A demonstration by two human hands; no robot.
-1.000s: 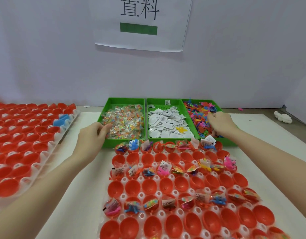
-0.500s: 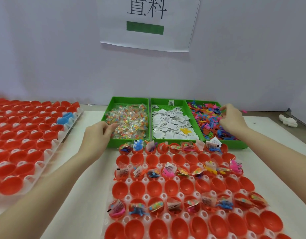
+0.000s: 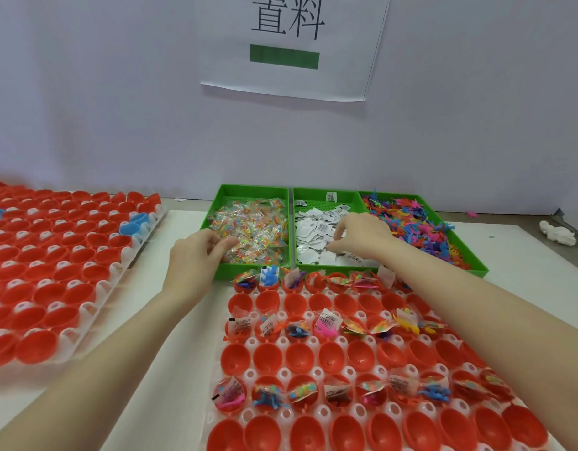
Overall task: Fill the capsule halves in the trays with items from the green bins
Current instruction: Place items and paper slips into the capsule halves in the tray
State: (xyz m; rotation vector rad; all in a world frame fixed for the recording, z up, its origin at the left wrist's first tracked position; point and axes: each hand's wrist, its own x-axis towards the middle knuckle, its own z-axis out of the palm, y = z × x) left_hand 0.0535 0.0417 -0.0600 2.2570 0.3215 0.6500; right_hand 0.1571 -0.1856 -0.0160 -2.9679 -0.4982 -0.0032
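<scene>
Three green bins stand side by side at the back. The left bin holds clear packets of coloured bits, the middle bin white paper packets, the right bin small coloured plastic toys. In front lies a white tray of red capsule halves; some rows hold items, others are bare. My left hand curls over the left bin's near corner, fingers closed among the clear packets. My right hand hovers over the middle bin, fingertips down on the white packets; its grip is hidden.
A second tray of red capsule halves lies at the left, with two blue halves in it. A paper sign hangs on the wall behind. A crumpled white object lies at the far right on the table.
My right hand has left the right bin of coloured toys and moved left over the middle bin of white packets. My left hand has stayed at the left bin.
</scene>
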